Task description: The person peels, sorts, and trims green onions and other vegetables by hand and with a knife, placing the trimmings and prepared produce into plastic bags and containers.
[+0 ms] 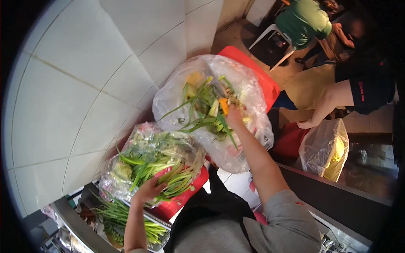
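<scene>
My left hand [148, 190] rests at the near edge of a pile of green onions [175, 179], its visible fingers stretched over the stalks. These lie on an open clear plastic bag [112, 179] with other leafy greens, over a red surface [181, 203]. My right hand [234, 117] reaches down into a larger bag-lined bin [257, 137] of vegetable scraps [200, 99]. An orange piece [224, 106] and a pale cut piece [214, 108] lie by its fingertips. The right fingers are partly hidden, so I cannot tell whether they grip anything.
A grey basket [158, 220] of long green stalks stands at lower left. White tiled wall [76, 92] borders the left. At right, a person's arm [333, 99] reaches by another lined bag [314, 147]. Behind, a person in green [303, 21] sits on a white chair [270, 31].
</scene>
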`<action>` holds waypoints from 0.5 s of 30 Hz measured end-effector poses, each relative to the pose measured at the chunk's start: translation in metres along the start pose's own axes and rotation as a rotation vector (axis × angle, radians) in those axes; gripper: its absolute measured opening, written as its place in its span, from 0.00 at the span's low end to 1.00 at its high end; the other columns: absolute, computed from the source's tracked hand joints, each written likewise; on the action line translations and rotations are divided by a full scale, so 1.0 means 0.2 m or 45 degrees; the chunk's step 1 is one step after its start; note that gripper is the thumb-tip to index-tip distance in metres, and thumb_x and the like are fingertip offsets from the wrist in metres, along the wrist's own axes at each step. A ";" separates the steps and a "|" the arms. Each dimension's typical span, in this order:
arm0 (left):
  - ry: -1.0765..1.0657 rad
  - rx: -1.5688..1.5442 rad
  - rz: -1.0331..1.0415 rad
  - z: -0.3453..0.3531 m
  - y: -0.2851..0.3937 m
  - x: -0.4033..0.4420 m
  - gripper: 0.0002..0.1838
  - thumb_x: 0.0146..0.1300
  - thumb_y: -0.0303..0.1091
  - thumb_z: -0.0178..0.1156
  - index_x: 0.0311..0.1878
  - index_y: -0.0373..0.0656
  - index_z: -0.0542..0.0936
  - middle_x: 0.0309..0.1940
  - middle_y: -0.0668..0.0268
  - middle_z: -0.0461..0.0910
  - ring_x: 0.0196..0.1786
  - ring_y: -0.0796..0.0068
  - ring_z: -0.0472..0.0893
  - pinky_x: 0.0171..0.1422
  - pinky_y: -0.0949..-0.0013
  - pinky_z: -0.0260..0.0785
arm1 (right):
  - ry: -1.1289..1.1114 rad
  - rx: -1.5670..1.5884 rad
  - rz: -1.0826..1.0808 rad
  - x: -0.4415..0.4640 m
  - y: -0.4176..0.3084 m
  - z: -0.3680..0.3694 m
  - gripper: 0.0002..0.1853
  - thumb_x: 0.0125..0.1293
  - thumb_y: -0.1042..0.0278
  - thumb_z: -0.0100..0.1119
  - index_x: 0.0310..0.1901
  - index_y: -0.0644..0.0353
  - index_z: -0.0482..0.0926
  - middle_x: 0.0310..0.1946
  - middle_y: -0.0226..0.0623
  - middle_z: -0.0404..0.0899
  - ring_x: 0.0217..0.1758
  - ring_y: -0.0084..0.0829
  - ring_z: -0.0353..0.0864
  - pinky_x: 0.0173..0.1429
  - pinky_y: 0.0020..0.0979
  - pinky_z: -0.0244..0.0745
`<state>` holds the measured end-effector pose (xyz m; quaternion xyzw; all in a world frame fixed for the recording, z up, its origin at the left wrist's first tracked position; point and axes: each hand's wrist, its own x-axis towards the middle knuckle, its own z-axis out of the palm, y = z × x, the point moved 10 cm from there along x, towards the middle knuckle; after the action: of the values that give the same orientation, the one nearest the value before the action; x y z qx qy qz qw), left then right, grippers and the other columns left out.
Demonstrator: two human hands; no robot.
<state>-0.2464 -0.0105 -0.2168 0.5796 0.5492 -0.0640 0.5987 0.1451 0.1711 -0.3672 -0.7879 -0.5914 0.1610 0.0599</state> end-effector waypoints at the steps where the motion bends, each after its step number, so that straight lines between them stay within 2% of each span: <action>1: 0.028 -0.137 0.035 -0.04 0.08 -0.06 0.19 0.62 0.43 0.57 0.48 0.38 0.75 0.28 0.67 0.76 0.30 0.76 0.72 0.37 0.70 0.66 | -0.081 -0.041 0.014 0.00 -0.01 -0.01 0.24 0.50 0.69 0.61 0.48 0.65 0.64 0.42 0.56 0.72 0.47 0.52 0.73 0.49 0.45 0.70; 3: -0.032 -0.262 -0.023 -0.09 0.21 -0.11 0.19 0.62 0.43 0.58 0.49 0.38 0.74 0.24 0.69 0.74 0.27 0.80 0.71 0.33 0.73 0.65 | -0.249 -0.113 0.030 -0.04 -0.06 -0.06 0.22 0.51 0.72 0.56 0.49 0.64 0.65 0.47 0.55 0.71 0.51 0.51 0.72 0.54 0.44 0.68; 4: -0.057 -0.325 -0.057 -0.11 0.26 -0.10 0.20 0.62 0.42 0.58 0.50 0.37 0.74 0.22 0.70 0.72 0.25 0.81 0.71 0.31 0.74 0.64 | -0.287 -0.003 0.114 -0.05 -0.02 -0.07 0.22 0.52 0.71 0.56 0.49 0.64 0.65 0.47 0.56 0.71 0.51 0.50 0.73 0.54 0.44 0.69; 5: -0.016 -0.271 0.112 -0.15 0.38 -0.06 0.19 0.62 0.43 0.57 0.48 0.38 0.75 0.18 0.71 0.70 0.21 0.83 0.69 0.26 0.76 0.62 | -0.328 0.110 0.194 -0.06 0.01 -0.08 0.22 0.52 0.71 0.55 0.49 0.65 0.65 0.47 0.56 0.72 0.51 0.50 0.73 0.53 0.44 0.69; 6: 0.006 -0.114 0.179 -0.17 0.45 0.01 0.20 0.62 0.44 0.57 0.48 0.37 0.75 0.20 0.68 0.72 0.23 0.81 0.71 0.29 0.74 0.64 | -0.378 0.224 0.266 -0.08 0.03 -0.07 0.22 0.52 0.70 0.55 0.49 0.65 0.65 0.46 0.56 0.72 0.50 0.49 0.74 0.53 0.43 0.70; 7: 0.039 0.039 0.235 -0.19 0.50 0.07 0.20 0.62 0.44 0.56 0.48 0.37 0.74 0.22 0.65 0.74 0.25 0.78 0.73 0.32 0.72 0.66 | -0.367 0.230 0.279 -0.06 0.04 -0.08 0.20 0.53 0.69 0.54 0.48 0.66 0.66 0.43 0.54 0.74 0.47 0.47 0.76 0.49 0.43 0.71; 9: 0.058 0.064 0.650 -0.19 0.75 0.14 0.21 0.63 0.45 0.55 0.48 0.36 0.74 0.28 0.58 0.77 0.33 0.74 0.76 0.40 0.68 0.68 | -0.367 0.251 0.302 -0.05 0.12 -0.07 0.16 0.54 0.68 0.51 0.44 0.67 0.69 0.35 0.50 0.77 0.40 0.43 0.79 0.42 0.41 0.73; 11: -0.011 0.254 0.572 -0.21 0.95 0.11 0.20 0.63 0.43 0.56 0.50 0.36 0.73 0.36 0.55 0.78 0.39 0.72 0.76 0.47 0.67 0.67 | -0.621 1.038 0.302 -0.13 0.17 -0.07 0.13 0.55 0.66 0.51 0.39 0.65 0.69 0.21 0.37 0.74 0.20 0.33 0.75 0.23 0.33 0.69; 13: -0.061 0.113 0.715 -0.25 1.17 0.04 0.19 0.63 0.41 0.56 0.50 0.37 0.73 0.37 0.57 0.78 0.39 0.72 0.76 0.47 0.67 0.67 | -0.602 1.393 0.279 -0.30 0.13 -0.31 0.10 0.56 0.66 0.53 0.36 0.60 0.68 0.15 0.27 0.64 0.10 0.22 0.61 0.14 0.25 0.57; 15: -0.112 0.040 0.916 -0.28 1.35 0.02 0.17 0.63 0.37 0.56 0.51 0.39 0.72 0.38 0.61 0.79 0.35 0.74 0.76 0.44 0.68 0.69 | -0.571 1.507 0.342 -0.45 0.19 -0.44 0.09 0.60 0.63 0.54 0.35 0.57 0.67 0.15 0.25 0.63 0.10 0.18 0.59 0.14 0.22 0.55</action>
<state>-0.0842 0.1204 -0.0359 0.7415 0.2827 0.1176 0.5970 0.1861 0.0838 -0.2790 -0.6360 -0.2969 0.6267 0.3386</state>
